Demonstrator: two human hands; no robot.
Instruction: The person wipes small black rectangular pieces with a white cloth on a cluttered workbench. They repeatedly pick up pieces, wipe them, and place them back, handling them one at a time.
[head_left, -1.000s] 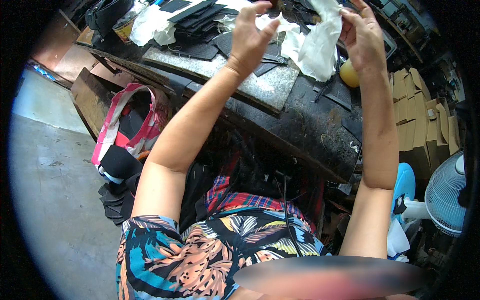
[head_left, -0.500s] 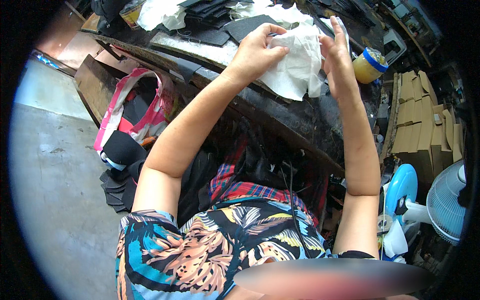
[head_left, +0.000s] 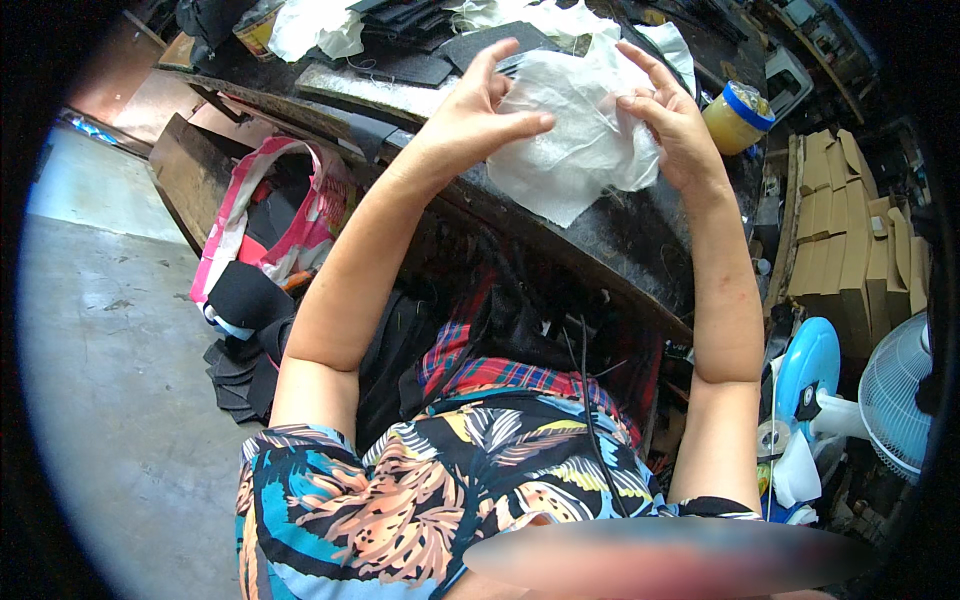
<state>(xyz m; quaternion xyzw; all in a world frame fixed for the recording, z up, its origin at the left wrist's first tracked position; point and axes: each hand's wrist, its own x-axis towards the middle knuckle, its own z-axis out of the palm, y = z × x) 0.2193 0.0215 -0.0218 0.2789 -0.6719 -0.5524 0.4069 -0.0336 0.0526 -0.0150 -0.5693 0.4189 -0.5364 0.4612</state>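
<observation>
A thin, crumpled white cloth (head_left: pixel 570 130) is spread between my hands over the front edge of the dark workbench (head_left: pixel 640 235). My right hand (head_left: pixel 685 135) pinches its right side between thumb and bent fingers, with the index finger stretched out. At the cloth's left edge is my left hand (head_left: pixel 465 125), its thumb and index finger wide apart and the other fingers partly curled. The left thumb overlaps the cloth in view without closing on it. Behind the cloth lie flat dark grey pieces (head_left: pixel 500 45) and more white cloth (head_left: pixel 580 22).
A jar with a blue rim (head_left: pixel 738 118) and yellowish contents stands right of my right hand. Stacked cardboard (head_left: pixel 850 220) and a blue-and-white fan (head_left: pixel 895 395) are at the right. Below the bench's left side sits a pink-and-white bag (head_left: pixel 235 215) with black pieces.
My left hand has moved left and its fingers have spread. The white cloth has opened out wider and hangs nearer to me. My right thumb and fingers have come together on it.
</observation>
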